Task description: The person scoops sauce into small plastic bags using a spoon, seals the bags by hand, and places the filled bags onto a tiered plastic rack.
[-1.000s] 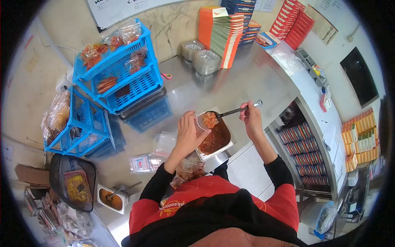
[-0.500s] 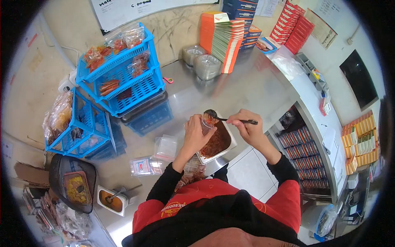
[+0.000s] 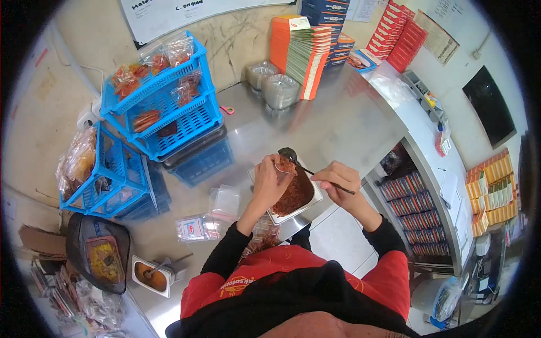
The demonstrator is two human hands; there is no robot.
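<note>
My left hand [image 3: 266, 185] is closed round a small clear plastic bag [image 3: 285, 164] with reddish-brown shredded food at its mouth. In my right hand [image 3: 340, 183] is the thin handle of a black ladle [image 3: 288, 154], its dark bowl right beside the bag's opening. Both hands are above a white-rimmed rectangular metal food pan [image 3: 320, 197], which holds more of the shredded food [image 3: 289, 204]. The left hand hides part of the pan. Left of it, flat clear bags [image 3: 224, 201] and a labelled packet [image 3: 193, 228] lie on the counter.
Blue stacked baskets [image 3: 160, 124] with bagged food stand at the back left. A smaller pan of orange-brown sauce [image 3: 151, 276] is at the lower left. Clear plastic tubs [image 3: 280, 91] and folded orange boxes [image 3: 298, 53] stand by the wall. The steel counter's edge [image 3: 389, 147] curves at right.
The ladle's bowl has shifted from over the bag's mouth to its far side. More reddish food now shows in the bag's opening. My right hand has dropped slightly toward me.
</note>
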